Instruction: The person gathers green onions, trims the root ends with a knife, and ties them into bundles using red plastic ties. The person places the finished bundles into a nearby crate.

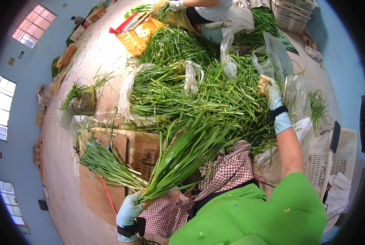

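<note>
My left hand, in a light blue glove, is closed around the pale base of a bunch of long green leafy stalks, which look like garlic chives. A smaller bunch fans out left over a brown board, its stem ends beside that hand; whether it is gripped too I cannot tell. My right hand, in a soiled glove, is stretched out over the right side of a big heap of loose stalks, near a clear plastic bag. Its fingers are bent; whether they hold anything is unclear.
A brown board and a plastic crate stand before me. A checked cloth covers my lap. Beyond the heap are an orange crate and a seated co-worker. A white crate and a phone-like device are at right.
</note>
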The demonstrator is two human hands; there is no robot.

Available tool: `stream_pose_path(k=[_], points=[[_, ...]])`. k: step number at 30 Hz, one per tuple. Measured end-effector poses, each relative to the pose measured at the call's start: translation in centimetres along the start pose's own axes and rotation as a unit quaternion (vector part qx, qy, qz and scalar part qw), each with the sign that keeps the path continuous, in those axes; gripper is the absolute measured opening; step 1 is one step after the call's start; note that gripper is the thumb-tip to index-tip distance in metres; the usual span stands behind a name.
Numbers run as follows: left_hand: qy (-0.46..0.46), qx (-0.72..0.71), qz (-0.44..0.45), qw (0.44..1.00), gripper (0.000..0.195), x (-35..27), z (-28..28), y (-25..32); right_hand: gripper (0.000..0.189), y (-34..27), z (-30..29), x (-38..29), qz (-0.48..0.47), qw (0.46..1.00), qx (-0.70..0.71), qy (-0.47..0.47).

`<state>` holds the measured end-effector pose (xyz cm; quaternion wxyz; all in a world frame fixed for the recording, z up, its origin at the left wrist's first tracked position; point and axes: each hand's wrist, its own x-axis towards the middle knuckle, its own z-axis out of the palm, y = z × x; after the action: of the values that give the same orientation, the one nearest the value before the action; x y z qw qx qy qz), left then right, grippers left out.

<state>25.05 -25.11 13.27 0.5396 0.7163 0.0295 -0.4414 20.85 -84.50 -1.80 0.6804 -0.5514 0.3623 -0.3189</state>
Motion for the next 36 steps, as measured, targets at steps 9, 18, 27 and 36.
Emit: stream_pose_path(k=[9,18,27,36], points=[[0.007,0.170,0.017,0.985,0.036,0.4,0.8,1.2,0.029,-3.7,13.8,-12.4,-0.412,0.717,-0.297,-0.477],[0.042,0.176,0.004,0.984,0.037,0.4,0.8,1.0,0.016,-1.3,18.4,-12.5,-0.409,0.586,-0.373,-0.592],[0.065,0.303,0.114,0.944,0.047,0.4,0.2,-1.1,0.015,-4.0,3.9,-4.3,-0.209,0.628,-0.674,-0.328],[0.085,0.510,0.217,0.828,0.048,-0.5,1.9,2.6,0.038,-5.0,6.3,-8.0,-0.406,0.723,-0.448,-0.335]])
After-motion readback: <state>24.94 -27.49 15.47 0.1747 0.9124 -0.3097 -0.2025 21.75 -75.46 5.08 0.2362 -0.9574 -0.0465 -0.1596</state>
